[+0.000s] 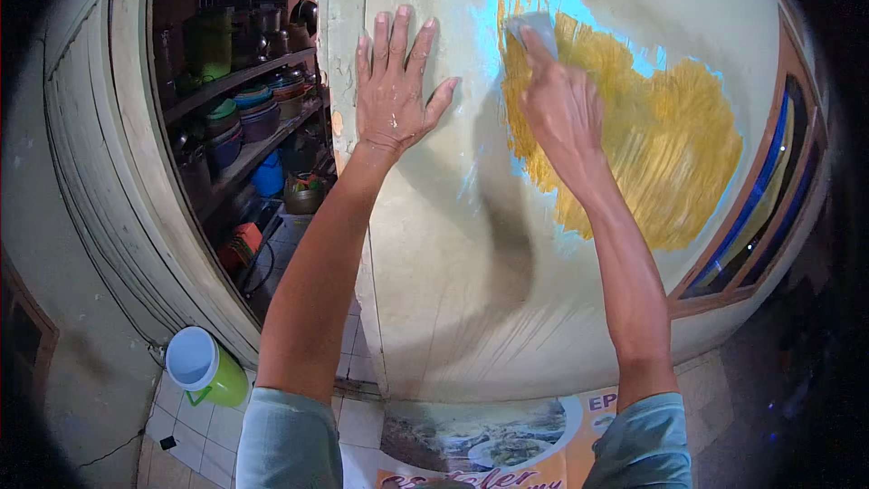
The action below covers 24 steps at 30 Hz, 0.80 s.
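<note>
My left hand (396,95) lies flat on the pale wall (434,244), its fingers spread and pointing up, near the doorway edge. Small pale specks dot the back of it. With my right hand (559,95) I press a small flat grey piece (534,34) against the wall, index finger stretched along it. Whether that piece is a scraper blade or folded sandpaper, I cannot tell. It touches the upper left part of a large streaky yellow-brown patch (679,154). Bright blue areas (496,9) border the patch, mostly along its top and left.
Left of the wall, a doorway opens onto shelves (262,145) of pots and buckets. A green cooler jug (206,367) stands on the tiled floor. A wood-framed window (760,208) is at right. A printed banner (480,435) lies below me.
</note>
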{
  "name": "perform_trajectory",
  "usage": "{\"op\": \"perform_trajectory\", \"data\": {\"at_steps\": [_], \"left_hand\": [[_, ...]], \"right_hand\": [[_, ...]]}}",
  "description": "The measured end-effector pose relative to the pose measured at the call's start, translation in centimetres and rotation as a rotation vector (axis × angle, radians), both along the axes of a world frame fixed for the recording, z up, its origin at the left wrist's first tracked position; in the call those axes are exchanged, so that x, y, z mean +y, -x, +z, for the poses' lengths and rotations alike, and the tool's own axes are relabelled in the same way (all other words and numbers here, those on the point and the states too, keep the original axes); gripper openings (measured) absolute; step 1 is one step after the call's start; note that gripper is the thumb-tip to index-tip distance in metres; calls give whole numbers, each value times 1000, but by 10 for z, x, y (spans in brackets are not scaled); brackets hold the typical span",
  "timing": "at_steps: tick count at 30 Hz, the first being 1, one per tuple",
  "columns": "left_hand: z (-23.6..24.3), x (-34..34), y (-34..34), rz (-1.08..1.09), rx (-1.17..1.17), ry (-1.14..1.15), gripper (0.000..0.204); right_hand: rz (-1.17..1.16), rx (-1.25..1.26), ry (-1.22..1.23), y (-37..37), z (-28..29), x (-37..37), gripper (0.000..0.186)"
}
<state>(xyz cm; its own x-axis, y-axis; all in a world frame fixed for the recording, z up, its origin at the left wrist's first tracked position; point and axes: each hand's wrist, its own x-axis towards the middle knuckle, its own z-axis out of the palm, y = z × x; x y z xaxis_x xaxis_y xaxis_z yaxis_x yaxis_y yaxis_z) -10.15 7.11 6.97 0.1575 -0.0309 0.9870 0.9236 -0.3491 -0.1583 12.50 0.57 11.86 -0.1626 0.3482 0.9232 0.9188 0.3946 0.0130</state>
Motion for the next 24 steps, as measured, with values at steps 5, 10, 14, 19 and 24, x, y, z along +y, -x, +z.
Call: {"op": "perform_trajectory", "data": {"at_steps": [5, 10, 14, 19, 24], "left_hand": [[-1, 4, -4, -1, 6, 4, 82], [-1, 6, 2, 18, -1, 0, 84], [-1, 1, 3, 15, 3, -12, 84], [-1, 5, -8, -26, 4, -23, 81], [0, 5, 1, -24, 8, -40, 80]], "right_hand": [[-31, -31, -98, 19, 41, 0, 51], [-138, -26, -16, 15, 7, -6, 55], [-111, -13, 33, 11, -6, -10, 61], [-2, -50, -299, 21, 40, 7, 41], [-11, -46, -102, 21, 28, -3, 57]]}}
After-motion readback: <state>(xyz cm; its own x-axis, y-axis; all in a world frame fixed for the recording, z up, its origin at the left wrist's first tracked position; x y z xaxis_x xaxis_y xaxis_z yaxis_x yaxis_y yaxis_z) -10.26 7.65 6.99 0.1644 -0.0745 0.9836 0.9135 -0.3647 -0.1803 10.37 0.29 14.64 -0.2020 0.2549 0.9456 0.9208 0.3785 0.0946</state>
